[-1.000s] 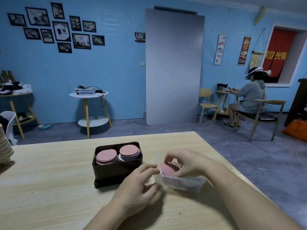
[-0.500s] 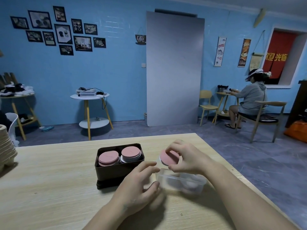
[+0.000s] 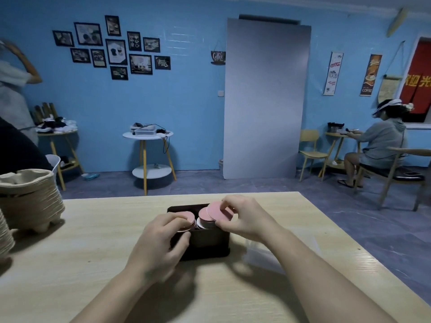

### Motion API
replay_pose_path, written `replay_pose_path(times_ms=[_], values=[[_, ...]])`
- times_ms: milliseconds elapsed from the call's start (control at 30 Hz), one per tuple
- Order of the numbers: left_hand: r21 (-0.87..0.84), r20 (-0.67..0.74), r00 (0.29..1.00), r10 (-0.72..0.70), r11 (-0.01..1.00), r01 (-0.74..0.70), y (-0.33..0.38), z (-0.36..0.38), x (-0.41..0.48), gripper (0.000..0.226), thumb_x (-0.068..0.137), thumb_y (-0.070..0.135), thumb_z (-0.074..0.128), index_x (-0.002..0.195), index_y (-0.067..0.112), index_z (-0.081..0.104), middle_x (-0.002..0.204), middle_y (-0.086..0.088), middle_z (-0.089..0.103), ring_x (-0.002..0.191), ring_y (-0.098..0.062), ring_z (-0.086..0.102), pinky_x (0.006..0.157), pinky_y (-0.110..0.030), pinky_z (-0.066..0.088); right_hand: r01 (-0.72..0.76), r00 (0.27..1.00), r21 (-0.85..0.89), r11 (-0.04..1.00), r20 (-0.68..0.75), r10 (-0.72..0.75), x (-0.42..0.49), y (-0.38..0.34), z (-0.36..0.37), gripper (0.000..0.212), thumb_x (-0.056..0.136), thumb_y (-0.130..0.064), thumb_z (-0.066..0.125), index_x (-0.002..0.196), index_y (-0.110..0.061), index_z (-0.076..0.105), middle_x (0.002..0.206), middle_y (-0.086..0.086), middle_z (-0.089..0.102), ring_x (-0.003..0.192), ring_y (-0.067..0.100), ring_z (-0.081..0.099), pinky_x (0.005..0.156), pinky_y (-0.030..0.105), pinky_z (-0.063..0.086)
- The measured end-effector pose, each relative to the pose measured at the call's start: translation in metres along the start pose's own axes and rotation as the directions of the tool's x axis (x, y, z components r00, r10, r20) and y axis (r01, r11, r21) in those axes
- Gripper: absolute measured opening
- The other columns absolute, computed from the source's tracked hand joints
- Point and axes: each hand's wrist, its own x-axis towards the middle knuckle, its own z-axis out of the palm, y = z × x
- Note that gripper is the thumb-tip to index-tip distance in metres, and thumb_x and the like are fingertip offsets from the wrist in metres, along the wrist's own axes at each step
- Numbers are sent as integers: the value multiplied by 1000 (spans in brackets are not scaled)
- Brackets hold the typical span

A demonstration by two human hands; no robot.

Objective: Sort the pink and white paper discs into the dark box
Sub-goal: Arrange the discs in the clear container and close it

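Note:
The dark box (image 3: 210, 243) sits mid-table with two stacks of discs inside. My right hand (image 3: 242, 217) pinches a small bunch of pink discs (image 3: 215, 210), tilted over the right stack (image 3: 205, 221) of pink and white discs. My left hand (image 3: 161, 243) rests on the box's left side, fingertips touching the left pink stack (image 3: 187, 216) and thumb against the front wall. A clear plastic tub (image 3: 263, 255) stands to the right of the box, partly behind my right forearm; I cannot see what it holds.
The wooden table (image 3: 93, 252) ends at a right edge beside the grey floor. A stack of beige pulp trays (image 3: 30, 199) stands at the far left. One person stands at the left edge of view and another sits at a small table far right.
My right hand lifted the pink discs out of the clear tub and carried them left over the box. My left hand moved from the tub to the box's left stack.

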Motion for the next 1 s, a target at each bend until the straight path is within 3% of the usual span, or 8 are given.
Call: replay_pose_path(times_ms=[100, 233, 433, 533, 767, 1000], values=[[44, 31, 998, -49, 998, 48, -17, -5, -5, 27, 92, 43, 53, 105, 28, 72, 110, 20, 63, 109, -3, 58, 94, -34, 49, -31, 999, -72, 997, 26, 33, 12, -8, 12, 34, 74, -56, 67, 88, -27, 57, 83, -13, 58, 76, 6, 51, 65, 25, 42], [31, 47, 996, -70, 997, 69, -24, -6, -9, 29, 93, 45, 51, 106, 30, 71, 112, 22, 61, 112, 1, 54, 97, -20, 41, -101, 992, -140, 985, 57, 109, 24, -6, 26, 27, 78, -56, 63, 83, -32, 51, 78, -13, 53, 77, 13, 52, 62, 29, 40], [3, 45, 995, -87, 996, 87, -24, -5, -14, 31, 93, 46, 51, 107, 28, 72, 113, 21, 61, 115, 3, 50, 97, -11, 35, -92, 995, -107, 990, 29, 96, 28, 0, 32, 22, 79, -48, 67, 92, -30, 65, 95, -12, 63, 93, 12, 56, 79, 33, 51], [0, 42, 995, -90, 996, 90, -24, -5, -13, 32, 93, 47, 50, 106, 28, 72, 113, 21, 61, 115, 2, 50, 97, -15, 38, -61, 997, -131, 990, 42, 67, 29, -4, 34, 15, 85, -39, 70, 93, -27, 68, 99, -10, 62, 98, 13, 54, 84, 37, 52], [23, 23, 998, -53, 998, 53, -13, -9, -8, 25, 92, 44, 52, 102, 30, 71, 109, 21, 62, 107, -3, 56, 92, -34, 48, -34, 999, -106, 994, -13, 33, 19, -7, 25, 9, 89, -39, 65, 91, -31, 67, 98, -16, 61, 95, 10, 55, 84, 39, 52], [-74, 58, 997, 54, 996, -50, 36, 7, 7, 20, 91, 32, 53, 105, 26, 67, 108, 19, 60, 105, -7, 56, 89, -28, 48, -25, 996, -126, 992, -85, 15, -48, 12, -29, 6, 91, -30, 63, 87, -28, 67, 89, -13, 66, 89, 10, 59, 81, 38, 51]])
